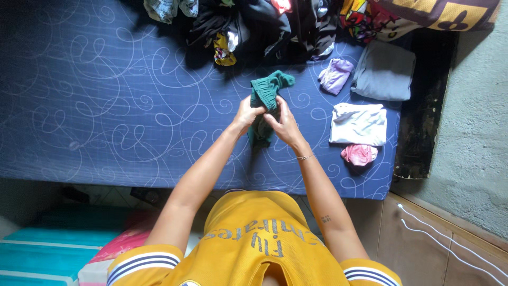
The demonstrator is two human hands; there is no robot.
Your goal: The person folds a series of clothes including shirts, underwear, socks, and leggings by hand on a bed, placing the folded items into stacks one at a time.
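Both hands grip green garment [266,95] over blue mattress [106,106]: left hand [246,113], right hand [281,122] closed on cloth; folding mid-step, judged; next: squaring edges; folded pile [360,124] right.

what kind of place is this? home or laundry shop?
Likely a home bedroom: a mattress in a blue swirl-patterned sheet, a heap of unsorted clothes at its far edge, and folded garments laid out beside both hands, which hold a green garment.

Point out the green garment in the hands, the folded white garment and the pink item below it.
green garment [270,87]: head view, upper bunched part above the hands.
folded white garment [359,124]: head view, its middle.
pink item [359,154]: head view, its middle.
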